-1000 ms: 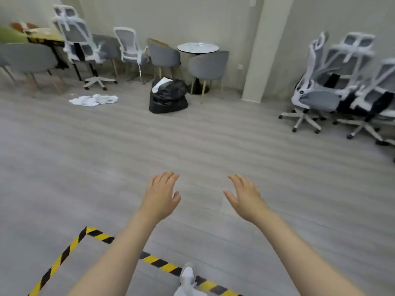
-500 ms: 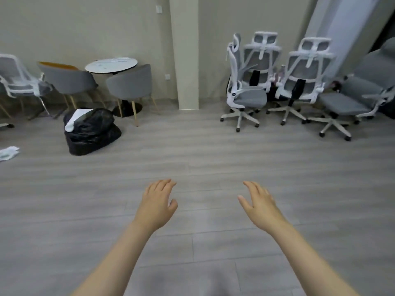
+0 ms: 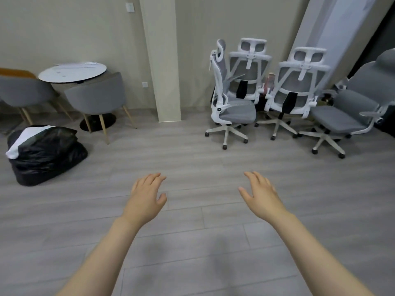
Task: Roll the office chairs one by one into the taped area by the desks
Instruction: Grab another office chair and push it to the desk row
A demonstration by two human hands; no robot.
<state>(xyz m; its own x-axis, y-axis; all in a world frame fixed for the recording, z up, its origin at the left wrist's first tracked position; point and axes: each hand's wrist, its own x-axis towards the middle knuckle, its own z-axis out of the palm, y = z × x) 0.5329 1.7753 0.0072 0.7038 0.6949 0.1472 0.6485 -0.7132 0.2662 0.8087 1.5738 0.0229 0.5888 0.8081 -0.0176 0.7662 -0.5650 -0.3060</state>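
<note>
Above the grey floor point(image 3: 192, 159), the left hand point(image 3: 147, 199) and right hand point(image 3: 259, 195) hover, each grip relaxed and empty. Four office chairs point(image 3: 233, 112) stand clustered ahead, well apart.

I see four office chairs clustered at my one to two o'clock, upright on white five-star castor bases. The nearest chair point(image 3: 232, 112), side-on, has a grey seat and white frame. Two mesh-backed chairs point(image 3: 249, 69) point(image 3: 299, 82) show their backs. A padded grey chair point(image 3: 350, 116) sits at two o'clock.
</note>
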